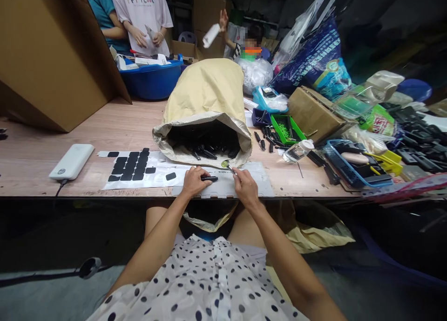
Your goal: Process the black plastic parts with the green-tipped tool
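Observation:
My left hand [194, 181] is closed on a small black elongated part [210, 178], at the near edge of the table over a flat grey-white sheet [260, 179]. My right hand [245, 187] grips a slim metal tool with a round yellow-green head [225, 164]; its exact kind is unclear. The head points up and left, near the lip of a large tan sack [209, 85]. The sack lies on its side with its mouth facing me, and dark parts [207, 151] show inside. To the left, black stickers [131, 166] are laid out in rows on white backing.
A white power bank [71, 161] with a cable lies at left, near a tall cardboard box [52, 55]. At right are a clear bottle [298, 151], a green tray [287, 129], a blue basket [356, 165] and loose black parts. Other people are behind the table by a blue tub [152, 81].

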### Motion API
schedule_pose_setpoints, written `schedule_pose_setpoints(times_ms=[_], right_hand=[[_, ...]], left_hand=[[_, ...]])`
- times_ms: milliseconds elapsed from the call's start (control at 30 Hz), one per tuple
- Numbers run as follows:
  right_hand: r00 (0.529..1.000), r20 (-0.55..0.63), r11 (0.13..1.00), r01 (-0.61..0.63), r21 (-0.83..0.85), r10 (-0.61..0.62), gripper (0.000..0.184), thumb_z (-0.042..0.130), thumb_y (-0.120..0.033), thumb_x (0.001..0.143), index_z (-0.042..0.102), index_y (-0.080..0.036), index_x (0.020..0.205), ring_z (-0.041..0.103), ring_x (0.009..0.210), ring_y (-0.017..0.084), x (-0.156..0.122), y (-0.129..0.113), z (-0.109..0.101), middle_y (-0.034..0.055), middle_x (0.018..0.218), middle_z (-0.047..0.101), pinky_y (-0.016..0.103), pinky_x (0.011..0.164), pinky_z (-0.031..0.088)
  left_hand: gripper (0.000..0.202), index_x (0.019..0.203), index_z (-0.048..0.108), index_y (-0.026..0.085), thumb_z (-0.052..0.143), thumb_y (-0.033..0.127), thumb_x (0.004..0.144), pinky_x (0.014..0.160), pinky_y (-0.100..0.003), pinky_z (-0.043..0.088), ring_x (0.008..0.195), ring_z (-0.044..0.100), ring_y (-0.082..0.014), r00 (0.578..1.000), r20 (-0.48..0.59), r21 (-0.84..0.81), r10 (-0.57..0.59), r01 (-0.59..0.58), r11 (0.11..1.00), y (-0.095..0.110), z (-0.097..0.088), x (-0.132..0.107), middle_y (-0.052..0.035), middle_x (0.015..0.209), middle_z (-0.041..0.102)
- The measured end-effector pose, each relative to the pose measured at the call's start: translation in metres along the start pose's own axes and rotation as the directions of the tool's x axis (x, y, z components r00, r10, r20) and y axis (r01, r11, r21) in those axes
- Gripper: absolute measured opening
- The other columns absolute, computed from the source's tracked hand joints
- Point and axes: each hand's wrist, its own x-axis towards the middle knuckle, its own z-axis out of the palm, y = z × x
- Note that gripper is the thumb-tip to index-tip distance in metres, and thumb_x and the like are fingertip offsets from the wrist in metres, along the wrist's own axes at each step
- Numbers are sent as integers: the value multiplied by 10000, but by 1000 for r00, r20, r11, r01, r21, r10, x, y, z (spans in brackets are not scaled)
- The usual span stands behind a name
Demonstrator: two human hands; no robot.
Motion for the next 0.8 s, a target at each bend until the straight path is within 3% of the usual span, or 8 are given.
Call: schedule_pose_setpoints(times_ms=[200, 467, 567, 633, 700, 733, 800], right_hand=[[998, 37, 967, 54, -250, -46, 305, 485, -207, 957, 726, -250, 1139, 531, 875, 231, 29, 42, 7, 73, 899, 611, 327, 769, 434], [997, 59, 937, 63, -343, -46, 321, 456, -211, 975, 684, -224, 1201, 473, 912, 250, 25, 40, 15, 97, 961, 590, 336, 764, 360], [997, 60, 926, 73, -371, -54, 308, 461, -213, 973, 681, -225, 1188, 463, 906, 246, 26, 38, 15, 92, 962, 589, 330, 759, 350], [997, 56, 921, 74, -383, -57, 295, 473, -215, 967, 680, -227, 1176, 457, 904, 243, 26, 38, 16, 88, 964, 587, 328, 758, 346], [997, 52, 919, 72, -388, -56, 292, 479, -209, 961, 677, -225, 1175, 453, 909, 244, 26, 38, 17, 88, 966, 582, 330, 759, 343], [997, 51, 918, 70, -390, -54, 293, 480, -206, 959, 676, -224, 1176, 451, 913, 245, 26, 38, 17, 89, 967, 580, 331, 760, 342], [997, 52, 918, 65, -391, -48, 294, 481, -205, 957, 675, -224, 1177, 450, 918, 248, 25, 37, 18, 92, 969, 577, 334, 761, 341]], left_hand=[[143, 857, 759, 275, 738, 242, 719, 950, -422, 450, 1018, 579, -281, 1000, 9, 16, 8, -8, 1000, 0, 0, -3, -24, 948, 711], [117, 870, 758, 259, 736, 243, 756, 927, -411, 455, 987, 583, -274, 1000, 11, 13, 30, -30, 999, -1, -4, -1, -37, 921, 710], [116, 933, 734, 216, 678, 255, 839, 905, -406, 457, 978, 597, -264, 979, -79, -6, 190, -191, 982, 0, -5, -15, -68, 973, 718], [170, 1014, 709, 197, 597, 286, 921, 899, -392, 465, 968, 615, -248, 914, -115, -39, 390, -397, 917, 1, 0, -36, -84, 1009, 723], [233, 1098, 685, 200, 524, 321, 980, 886, -356, 481, 932, 642, -219, 830, -25, -101, 557, -557, 825, 0, 10, -63, -78, 995, 732], [253, 1128, 678, 210, 501, 334, 996, 874, -334, 489, 911, 657, -205, 804, 63, -132, 591, -581, 804, -1, 17, -75, -69, 984, 738], [270, 1152, 676, 243, 472, 346, 1008, 853, -299, 503, 905, 685, -188, 815, 258, -128, 519, -503, 854, -5, 33, -93, -49, 991, 753]])
